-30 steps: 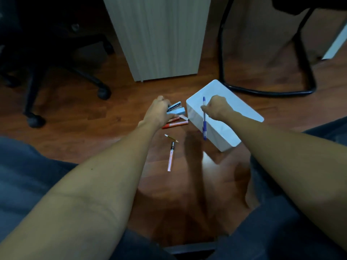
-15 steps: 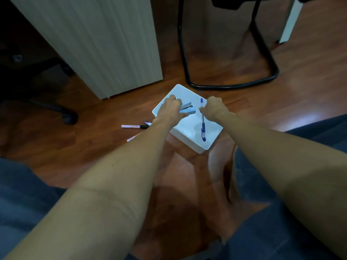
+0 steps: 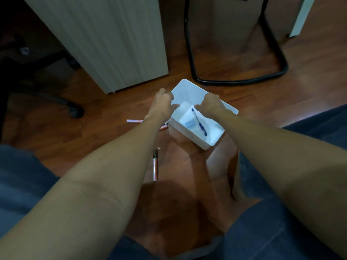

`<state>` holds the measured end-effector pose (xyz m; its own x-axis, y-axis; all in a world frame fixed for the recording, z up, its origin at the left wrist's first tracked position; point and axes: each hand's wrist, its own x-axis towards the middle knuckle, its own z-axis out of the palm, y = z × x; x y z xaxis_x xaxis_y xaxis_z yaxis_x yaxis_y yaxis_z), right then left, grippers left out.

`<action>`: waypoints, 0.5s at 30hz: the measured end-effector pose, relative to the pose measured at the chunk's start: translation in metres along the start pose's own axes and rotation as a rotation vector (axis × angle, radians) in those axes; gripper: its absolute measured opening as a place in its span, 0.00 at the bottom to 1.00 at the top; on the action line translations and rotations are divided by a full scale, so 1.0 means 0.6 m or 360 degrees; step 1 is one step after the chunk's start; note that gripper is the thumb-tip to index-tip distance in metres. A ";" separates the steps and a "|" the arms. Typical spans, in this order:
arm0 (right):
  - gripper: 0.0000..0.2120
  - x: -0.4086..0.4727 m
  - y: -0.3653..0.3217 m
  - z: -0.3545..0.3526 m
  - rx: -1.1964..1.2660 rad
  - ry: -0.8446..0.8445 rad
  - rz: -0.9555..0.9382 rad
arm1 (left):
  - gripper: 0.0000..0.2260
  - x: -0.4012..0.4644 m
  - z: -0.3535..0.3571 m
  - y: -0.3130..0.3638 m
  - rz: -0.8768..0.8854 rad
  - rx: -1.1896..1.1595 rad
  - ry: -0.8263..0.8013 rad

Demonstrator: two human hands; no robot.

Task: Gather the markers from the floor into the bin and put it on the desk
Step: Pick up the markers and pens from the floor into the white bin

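The white bin (image 3: pixel 185 87) stands on the wooden floor. A blue pen (image 3: pixel 199 122) lies slanted inside it beside a light-blue stapler (image 3: pixel 189 124). My left hand (image 3: pixel 161 105) hovers at the bin's left rim with its fingers spread and nothing in them. Over the bin's middle, my right hand (image 3: pixel 211 102) has loosened fingers, and the pen's top end lies just under the fingertips. One pink marker (image 3: pixel 134 121) lies on the floor left of the bin. A second, reddish marker (image 3: pixel 163 127) is mostly hidden by my left arm. A third, dark-capped marker (image 3: pixel 155 166) lies nearer me.
A pale wood-grain desk panel (image 3: pixel 112 44) rises behind the bin on the left. A chair's black tubular floor frame (image 3: pixel 234 82) curves behind it on the right. An office chair's castor (image 3: pixel 76 111) sits at the left. My legs in dark trousers (image 3: pixel 281 212) flank the floor.
The stapler has left my left hand and the pen has dropped from my right; both now lie in the bin. My view has shifted closer over the bin.
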<state>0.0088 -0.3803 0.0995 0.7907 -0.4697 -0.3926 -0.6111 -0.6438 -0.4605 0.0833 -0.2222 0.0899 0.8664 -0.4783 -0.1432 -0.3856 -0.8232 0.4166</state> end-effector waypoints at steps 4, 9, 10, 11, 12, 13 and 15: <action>0.15 -0.009 -0.056 0.027 0.0028 -0.0049 -0.0185 | 0.13 -0.041 -0.034 -0.071 -0.0147 -0.0057 0.0106; 0.20 -0.023 -0.117 0.081 0.0043 -0.0119 -0.0331 | 0.14 -0.106 -0.058 -0.168 -0.0391 -0.0110 0.0155; 0.19 -0.031 -0.127 0.092 0.0053 -0.0140 -0.0354 | 0.14 -0.115 -0.057 -0.184 -0.0432 -0.0106 0.0149; 0.19 -0.036 -0.134 0.107 0.0057 -0.0165 -0.0374 | 0.14 -0.125 -0.058 -0.198 -0.0479 -0.0102 0.0134; 0.18 -0.041 -0.139 0.124 0.0059 -0.0190 -0.0382 | 0.15 -0.132 -0.054 -0.212 -0.0520 -0.0119 0.0131; 0.17 -0.043 -0.138 0.142 0.0052 -0.0208 -0.0396 | 0.14 -0.139 -0.049 -0.224 -0.0562 -0.0141 0.0115; 0.16 -0.048 -0.135 0.177 -0.0021 -0.0245 -0.0412 | 0.14 -0.149 -0.038 -0.244 -0.0644 -0.0164 0.0076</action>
<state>0.0317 -0.2505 0.0634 0.9046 -0.1924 -0.3803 -0.3887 -0.7384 -0.5511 0.0695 -0.0518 0.0620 0.9561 -0.1059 -0.2732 0.0206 -0.9059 0.4231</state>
